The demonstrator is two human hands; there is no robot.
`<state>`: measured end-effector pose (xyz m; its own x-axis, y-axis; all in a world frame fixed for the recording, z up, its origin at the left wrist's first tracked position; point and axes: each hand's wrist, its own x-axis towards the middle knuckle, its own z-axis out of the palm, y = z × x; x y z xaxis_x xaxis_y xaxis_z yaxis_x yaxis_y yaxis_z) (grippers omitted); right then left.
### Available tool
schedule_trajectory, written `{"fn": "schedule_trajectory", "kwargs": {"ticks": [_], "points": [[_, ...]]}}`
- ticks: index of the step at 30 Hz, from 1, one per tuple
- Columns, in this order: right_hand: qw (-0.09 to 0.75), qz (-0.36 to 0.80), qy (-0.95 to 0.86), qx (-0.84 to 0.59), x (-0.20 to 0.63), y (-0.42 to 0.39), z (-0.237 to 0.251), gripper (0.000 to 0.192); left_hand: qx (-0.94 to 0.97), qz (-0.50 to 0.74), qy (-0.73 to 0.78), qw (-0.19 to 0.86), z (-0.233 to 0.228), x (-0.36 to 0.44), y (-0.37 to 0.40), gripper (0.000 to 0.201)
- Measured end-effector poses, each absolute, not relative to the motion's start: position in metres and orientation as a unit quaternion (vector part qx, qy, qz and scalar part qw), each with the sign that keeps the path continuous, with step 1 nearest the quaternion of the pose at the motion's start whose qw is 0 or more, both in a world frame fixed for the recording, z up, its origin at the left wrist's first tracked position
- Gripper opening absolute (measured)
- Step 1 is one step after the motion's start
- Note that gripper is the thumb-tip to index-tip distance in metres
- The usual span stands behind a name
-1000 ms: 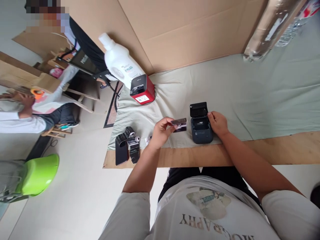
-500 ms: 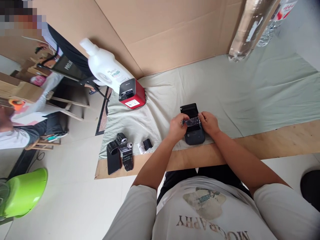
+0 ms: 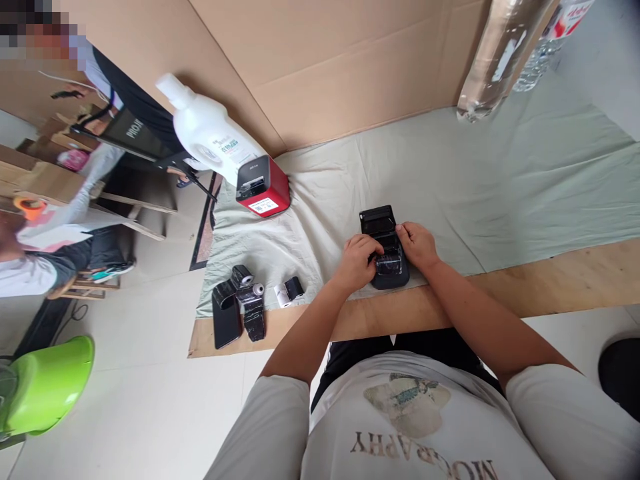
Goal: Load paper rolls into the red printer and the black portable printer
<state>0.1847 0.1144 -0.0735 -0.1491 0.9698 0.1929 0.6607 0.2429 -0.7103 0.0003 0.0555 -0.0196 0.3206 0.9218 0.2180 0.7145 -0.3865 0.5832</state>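
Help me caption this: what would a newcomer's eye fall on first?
Probably the bright green tub at the lower left. Then the white bottle behind the red box, left of centre. In the middle, the left hand is at a dark strip on an open black device, whose right side the right hand touches.

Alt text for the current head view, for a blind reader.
A person's left hand touches a shiny black strip over an open-lidded dark device while the right hand touches the device's side. To the left on a cloth-draped table are small rolls and a red box, a white bottle behind.
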Motion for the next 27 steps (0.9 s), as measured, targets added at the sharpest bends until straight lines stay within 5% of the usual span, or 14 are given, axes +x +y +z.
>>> {"fn": "schedule_trajectory", "kwargs": {"ticks": [15,21,27], "points": [[0.463,0.445,-0.634,-0.431,0.195,0.11,-0.063,0.069,0.754,0.363,0.534,0.119,-0.049,-0.002,0.005,0.028],[0.447,0.503,-0.614,-0.413,0.197,0.113,-0.064,0.055,0.659,0.449,0.589,0.131,-0.053,0.001,0.008,0.037],[0.356,0.426,-0.711,-0.433,0.201,0.114,-0.061,0.053,0.569,0.444,0.631,0.284,-0.057,0.006,0.041,0.057]]}}
